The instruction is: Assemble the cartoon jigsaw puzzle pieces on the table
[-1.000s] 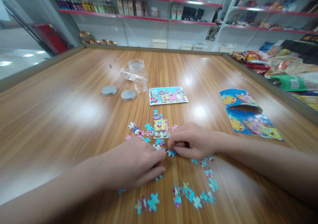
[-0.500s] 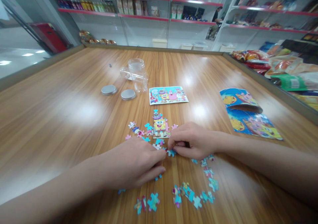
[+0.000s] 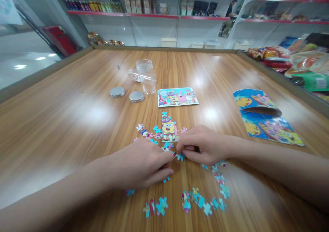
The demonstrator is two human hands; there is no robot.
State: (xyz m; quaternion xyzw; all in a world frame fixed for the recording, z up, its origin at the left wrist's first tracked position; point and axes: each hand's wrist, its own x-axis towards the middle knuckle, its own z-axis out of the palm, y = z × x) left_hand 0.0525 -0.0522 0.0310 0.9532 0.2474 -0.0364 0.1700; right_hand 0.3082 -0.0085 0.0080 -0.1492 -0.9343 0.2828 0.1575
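Observation:
Both hands meet over loose jigsaw pieces on a wooden table [image 3: 77,122]. My left hand [image 3: 141,167] lies knuckles up, fingers curled, its fingertips at a small piece beside my right hand. My right hand [image 3: 202,148] is closed in a pinch on a blue puzzle piece [image 3: 180,156] pressed to the table. Just beyond the hands lies a joined cluster of pieces with a yellow cartoon figure [image 3: 168,131]. More loose pieces [image 3: 200,199] are scattered nearer to me.
A printed reference picture [image 3: 178,97] lies beyond the puzzle. Clear plastic jars [image 3: 145,75] and two metal lids [image 3: 127,94] sit further left. A colourful packaging bag [image 3: 264,117] lies at the right. Snack packets [image 3: 295,60] pile along the right edge; shop shelves stand behind.
The view has shifted slightly, so everything sits a little to the right. Both hands stay together over the same pieces.

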